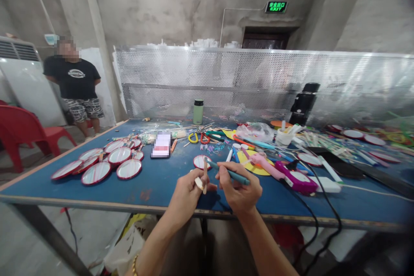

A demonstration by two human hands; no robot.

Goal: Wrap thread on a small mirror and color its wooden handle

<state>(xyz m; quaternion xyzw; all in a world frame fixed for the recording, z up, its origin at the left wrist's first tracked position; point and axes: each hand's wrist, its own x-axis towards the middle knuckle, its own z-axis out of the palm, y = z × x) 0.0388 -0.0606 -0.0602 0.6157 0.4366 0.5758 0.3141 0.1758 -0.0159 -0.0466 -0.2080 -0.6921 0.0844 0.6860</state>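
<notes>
Your forearms (166, 224) lie closest, crossing the table (129, 194) edge to the right of the phone (161, 145). Just right of the phone and nearer you, your left hand (189, 189) is pinched on an upright stick (205, 174) and a second stick (198, 182); your right hand (241, 185) grips a pen (239, 177), its tip by the upright stick's top, contact unclear. Your hands are apart. Held unsupported, that narrow stick could twist if the pen presses hard, and the second could slip from the shared pinch. Cables (339, 223) well right of the phone could snag a wide swing. Both sticks look like pale, flat wood; the pen is smooth and teal. Left of the phone, glossy red-rimmed discs (119, 155) overlap, so a bump could slide them.
</notes>
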